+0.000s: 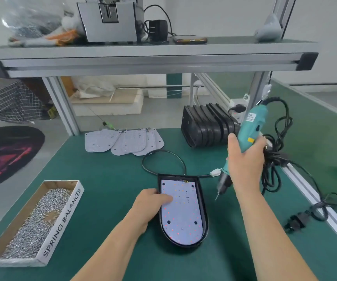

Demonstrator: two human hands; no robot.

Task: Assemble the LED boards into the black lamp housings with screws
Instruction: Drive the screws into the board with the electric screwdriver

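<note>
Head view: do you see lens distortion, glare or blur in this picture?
Head view: the wide lens bows the shelf rail; light is soft, with only a faint shadow under the left hand; no strong glare on the LED board; the corners look soft.

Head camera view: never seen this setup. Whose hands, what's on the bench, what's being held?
No machine here: a person works with bare hands, and the single camera sits on their head, looking down at a green bench. The left hand rests flat on an LED board lying in a black housing. The right hand has its grip round a teal electric screwdriver, tip held beside the housing, off the board. Also there: a box of screws, spare boards, stacked housings.
</note>
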